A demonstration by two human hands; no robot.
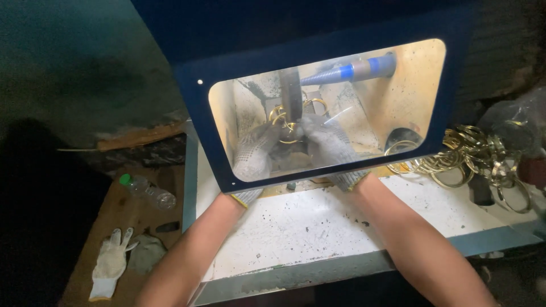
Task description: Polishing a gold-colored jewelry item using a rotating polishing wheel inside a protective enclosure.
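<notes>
Workshop; polishing wheel behind shield; brass rings heaped

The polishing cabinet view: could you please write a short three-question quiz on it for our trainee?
1. True or false: both gloved hands, left hand and right hand, reach in behind the clear window.
2. What do the hands press to the spinning wheel? A) gold ring B) bottle C) spoon
3. Which side of the cabinet has the pile of gold rings?

Key: 1 true; 2 A; 3 the right.
</notes>
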